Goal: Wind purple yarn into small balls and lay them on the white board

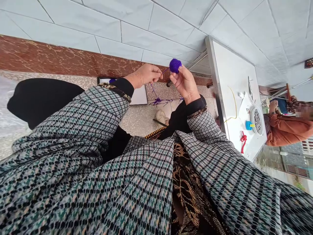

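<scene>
A small ball of purple yarn (pixel 175 66) is held up in the fingertips of my right hand (pixel 186 84). My left hand (pixel 146 75) is closed in a pinch on the purple strand (pixel 165 70) that runs across to the ball. Below the hands, a loose tangle of purple yarn (pixel 158 100) hangs over my lap, one length stretching toward my right knee. Behind my left wrist, a dark-edged white board or shallow box (pixel 140 96) lies low down, with a bit more purple yarn (pixel 112 80) on it, partly hidden by my sleeve.
To the right stands a white table (pixel 234 71) bearing a white bowl of small grey pieces (pixel 257 120), a blue tape roll (pixel 248 125), a red cord (pixel 243 141) and a yellow cord (pixel 234 102). Beyond it is a person in an orange top (pixel 283 130). A tiled wall (pixel 137 36) is in front.
</scene>
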The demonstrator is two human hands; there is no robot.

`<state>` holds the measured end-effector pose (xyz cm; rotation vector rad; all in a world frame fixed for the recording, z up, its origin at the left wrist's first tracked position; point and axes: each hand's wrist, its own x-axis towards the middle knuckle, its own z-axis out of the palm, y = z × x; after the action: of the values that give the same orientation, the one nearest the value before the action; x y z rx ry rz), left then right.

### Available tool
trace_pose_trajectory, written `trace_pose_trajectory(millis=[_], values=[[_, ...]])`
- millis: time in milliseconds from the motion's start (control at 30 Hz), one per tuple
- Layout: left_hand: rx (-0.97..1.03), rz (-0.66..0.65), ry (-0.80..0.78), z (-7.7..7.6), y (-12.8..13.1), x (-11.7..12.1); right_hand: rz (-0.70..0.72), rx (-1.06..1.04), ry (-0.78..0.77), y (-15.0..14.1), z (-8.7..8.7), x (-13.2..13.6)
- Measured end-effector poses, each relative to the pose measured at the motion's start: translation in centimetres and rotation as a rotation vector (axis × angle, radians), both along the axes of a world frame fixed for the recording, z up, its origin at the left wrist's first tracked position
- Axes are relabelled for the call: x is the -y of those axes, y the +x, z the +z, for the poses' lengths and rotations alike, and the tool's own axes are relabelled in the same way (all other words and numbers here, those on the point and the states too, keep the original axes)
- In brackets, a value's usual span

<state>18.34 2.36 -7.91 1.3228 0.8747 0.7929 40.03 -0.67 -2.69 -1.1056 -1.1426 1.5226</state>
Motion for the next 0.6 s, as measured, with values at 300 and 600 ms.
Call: trace_pose_trajectory(millis=[300, 600], values=[[-0.020, -0.153, 0.019, 0.7, -1.0, 1.3, 0.008, 0.055, 0.013, -1.0, -1.8, -2.1], [0.021, -0.136, -0.096, 0.5, -3.1, 3.2, -0.160, 0.538, 0.074, -2.3, -0.9, -5.7]])
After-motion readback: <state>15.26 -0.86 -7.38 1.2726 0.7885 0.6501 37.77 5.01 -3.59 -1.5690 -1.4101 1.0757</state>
